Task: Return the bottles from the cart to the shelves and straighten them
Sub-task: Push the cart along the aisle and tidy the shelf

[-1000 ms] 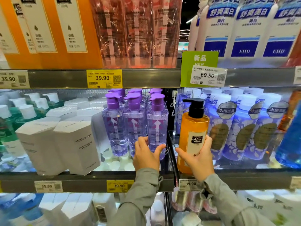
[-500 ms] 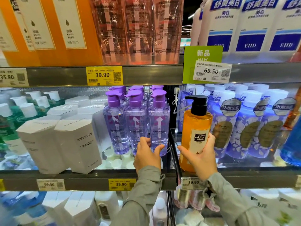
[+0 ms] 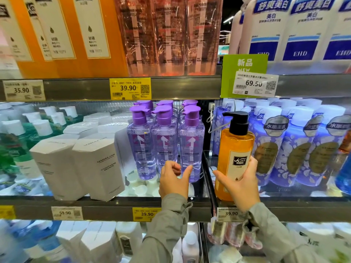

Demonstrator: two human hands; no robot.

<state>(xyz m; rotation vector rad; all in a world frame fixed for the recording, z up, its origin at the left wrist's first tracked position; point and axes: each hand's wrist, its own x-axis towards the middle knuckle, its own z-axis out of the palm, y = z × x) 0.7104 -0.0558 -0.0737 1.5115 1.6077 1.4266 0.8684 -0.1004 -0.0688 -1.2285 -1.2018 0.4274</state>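
Two hands work at the middle shelf (image 3: 106,206), one on each side of the shelf divider (image 3: 209,186). The right hand (image 3: 240,182) grips the orange pump bottle (image 3: 235,141) low on its body, with the thumb across the left face and the fingers wrapped round the right side beside the label. The bottle stands upright, long axis vertical and black pump nozzle pointing left. It is at the very front of the right bay, just right of the divider and directly in front of the blue floral bottles (image 3: 292,149). The left hand (image 3: 175,180) sits before the bases of the purple pump bottles (image 3: 164,141) in the left bay, fingers loosely curled and thumb spread, enclosing nothing. Governing relation: the orange bottle lies to the right of the left hand, across the divider, and is held by the right hand. Any settling, pushing back or turning of it is therefore judged to fall to the right hand. The purple row stands directly beyond the left hand and is judged that hand's to straighten. Not determinable: whether the orange bottle's base bears fully on the shelf, since the palm and the shelf lip cover it; whether the left fingertips touch a purple bottle; how much free depth lies behind the orange bottle. The cart is not in view. Stock on the lower shelf is blurred.
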